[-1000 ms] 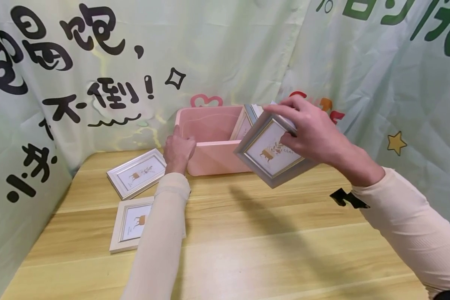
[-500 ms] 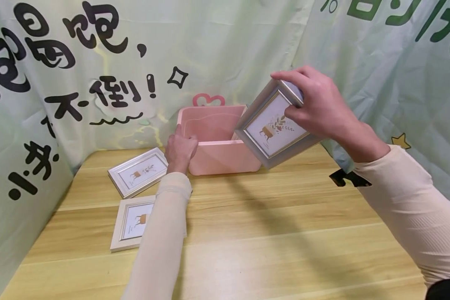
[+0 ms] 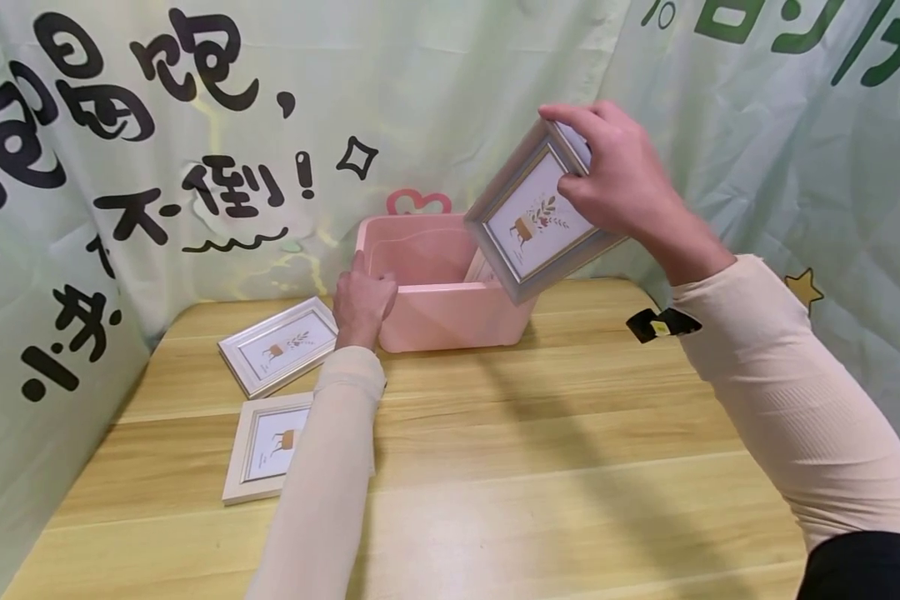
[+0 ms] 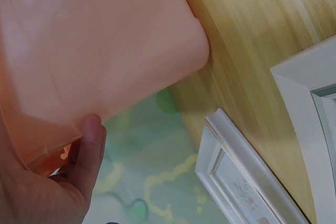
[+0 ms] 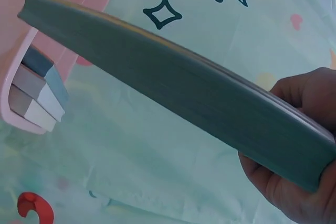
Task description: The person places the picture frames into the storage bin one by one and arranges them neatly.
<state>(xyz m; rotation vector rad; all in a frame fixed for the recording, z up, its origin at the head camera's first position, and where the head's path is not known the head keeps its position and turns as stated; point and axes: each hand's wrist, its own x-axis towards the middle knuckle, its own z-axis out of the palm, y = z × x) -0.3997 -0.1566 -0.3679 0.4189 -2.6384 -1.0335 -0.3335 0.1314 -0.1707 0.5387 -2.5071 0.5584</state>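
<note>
Reading a clock face centred on the pink box in the head view, we start on the left: a silver-white rectangular picture frame (image 3: 279, 347) lies face up between eight and nine o'clock on the pale wood-grain tabletop (image 3: 487, 500), and a flat cream-white rectangular picture frame (image 3: 264, 446) sits near half past seven, partly hidden by the left sleeve (image 3: 311, 500). At nine o'clock here's the left hand (image 3: 363, 302), fingers curled over the rim of the rectangular pink plastic box (image 3: 450, 318); that wall looks smooth, light and slightly springy, so a rim hold should steady it. At three o'clock, inside, the right wrist view picks out three thick frame edges (image 5: 37, 87) side by side. And up at two o'clock, aloft and tilted like a diamond, a silver-grey picture frame with a gold inner line (image 3: 543, 221)! The right hand (image 3: 622, 179) pinches its one o'clock edge, thumb on the face, fingers across the back. It should be rigid and fairly light, its smooth border a touch slippery, the glossy pane probably fragile; the deep outer border is the place to hold, clear of that pane.
</note>
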